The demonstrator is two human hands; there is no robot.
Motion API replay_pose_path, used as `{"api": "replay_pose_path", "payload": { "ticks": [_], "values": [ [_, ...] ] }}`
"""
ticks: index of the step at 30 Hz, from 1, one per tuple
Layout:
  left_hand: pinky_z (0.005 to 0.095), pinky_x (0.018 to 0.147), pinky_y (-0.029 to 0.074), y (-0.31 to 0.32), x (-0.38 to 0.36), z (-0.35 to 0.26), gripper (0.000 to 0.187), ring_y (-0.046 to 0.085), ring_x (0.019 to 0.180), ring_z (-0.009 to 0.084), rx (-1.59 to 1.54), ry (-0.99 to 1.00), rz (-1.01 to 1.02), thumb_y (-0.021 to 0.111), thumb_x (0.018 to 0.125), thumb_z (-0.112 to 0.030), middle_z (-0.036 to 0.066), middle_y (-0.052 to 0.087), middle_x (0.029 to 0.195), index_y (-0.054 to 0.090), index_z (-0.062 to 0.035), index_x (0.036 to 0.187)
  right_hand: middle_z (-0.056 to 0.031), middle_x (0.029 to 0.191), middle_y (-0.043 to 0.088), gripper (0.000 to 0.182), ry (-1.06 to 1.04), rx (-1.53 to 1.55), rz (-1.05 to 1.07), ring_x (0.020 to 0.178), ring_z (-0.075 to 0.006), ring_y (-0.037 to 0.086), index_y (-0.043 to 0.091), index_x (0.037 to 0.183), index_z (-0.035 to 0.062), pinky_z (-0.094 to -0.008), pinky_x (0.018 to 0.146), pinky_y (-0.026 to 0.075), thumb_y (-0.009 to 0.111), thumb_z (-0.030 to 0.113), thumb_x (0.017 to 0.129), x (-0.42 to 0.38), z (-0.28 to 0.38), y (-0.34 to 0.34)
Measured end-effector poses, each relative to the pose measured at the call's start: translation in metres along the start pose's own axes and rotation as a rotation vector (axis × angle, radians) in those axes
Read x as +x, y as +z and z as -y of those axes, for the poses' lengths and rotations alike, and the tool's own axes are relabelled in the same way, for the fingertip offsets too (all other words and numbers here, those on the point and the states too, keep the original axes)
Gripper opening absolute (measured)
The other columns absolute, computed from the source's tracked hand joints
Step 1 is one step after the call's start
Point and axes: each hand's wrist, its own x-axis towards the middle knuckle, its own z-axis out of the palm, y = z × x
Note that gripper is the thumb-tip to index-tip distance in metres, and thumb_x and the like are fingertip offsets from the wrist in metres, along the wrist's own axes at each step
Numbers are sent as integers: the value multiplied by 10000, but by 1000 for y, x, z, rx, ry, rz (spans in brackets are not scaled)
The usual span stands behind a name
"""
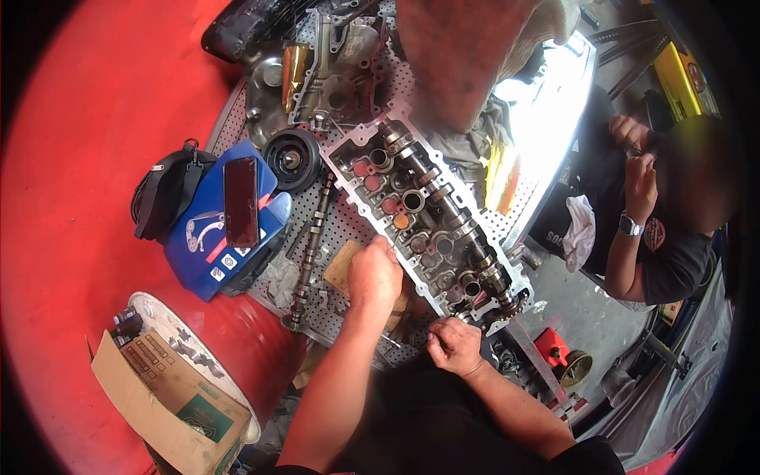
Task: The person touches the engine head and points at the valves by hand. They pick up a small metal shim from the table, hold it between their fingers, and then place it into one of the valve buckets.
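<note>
A cylinder head (pixel 372 214) lies slantwise in front of me, its valve side hidden underneath and its upper side facing me. One camshaft (pixel 435 186) sits in it along the right side. My left hand (pixel 375 275) is closed at its left rim, with the fingertips touching or very near the edge. Close to the lower end is my right hand (pixel 457 346), with curled fingers; what they hold, if anything, is hidden. A second camshaft (pixel 307 273) lies loose on the perforated metal table (pixel 336 226), left of my left hand.
Beyond the table's left side are a blue box (pixel 190 257) with a phone (pixel 241 202) on it and a black pouch (pixel 164 190). A black pulley (pixel 291 160) stands near the head. An open carton (pixel 150 396) is lower left. At right, another person (pixel 673 214) raises both hands.
</note>
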Motion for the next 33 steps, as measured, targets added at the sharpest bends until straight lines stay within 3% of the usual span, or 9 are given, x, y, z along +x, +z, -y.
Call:
{"api": "replay_pose_path", "payload": {
  "ticks": [3, 9, 15, 18, 27, 33],
  "values": [
    [413, 621, 520, 6, 7, 9, 131, 676, 682, 339, 7, 100, -51, 594, 907, -118, 180, 672, 742, 636, 7, 907, -29, 783, 650, 83, 0, -10, 10, 632, -203, 631, 661, 803, 99, -312, 540, 500, 682, 98, 723, 1, 1, -1],
    [291, 436, 483, 1, 21, 9, 167, 605, 489, 119, -337, -174, 182, 551, 952, -96, 87, 644, 654, 641, 18, 869, -27, 784, 650, 81, -2, -5, 6, 638, -200, 633, 661, 802, 97, -309, 544, 501, 682, 98, 724, 2, 2, -2],
    [432, 604, 525, 6, 14, 8, 125, 673, 664, 355, -5, 71, -54, 602, 892, -125, 213, 663, 721, 646, -9, 903, -33, 777, 649, 83, 5, -1, 7, 639, -205, 635, 661, 799, 97, -310, 546, 504, 681, 95, 719, 2, 2, -2],
    [499, 704, 515, -1, 3, -8, 129, 655, 795, 418, 70, 10, -28, 563, 883, -125, 226, 665, 782, 635, -18, 892, -36, 777, 649, 84, 4, 5, 2, 639, -208, 635, 660, 798, 97, -313, 545, 503, 683, 95, 717, 2, 2, -2],
    [498, 688, 522, 14, -5, 2, 104, 654, 765, 404, 130, 76, -93, 558, 875, -113, 185, 665, 842, 607, -34, 920, -31, 773, 650, 82, -3, -3, 4, 641, -211, 638, 658, 797, 98, -317, 551, 507, 681, 91, 719, 3, 3, -3],
    [501, 688, 517, 14, -8, 3, 105, 648, 770, 408, 121, 92, -101, 554, 881, -112, 186, 657, 854, 595, -40, 945, -42, 871, 653, 157, 7, -21, 28, 699, -210, 634, 648, 876, 87, -319, 580, 510, 706, 96, 730, 8, 9, -5]
  ]
}}
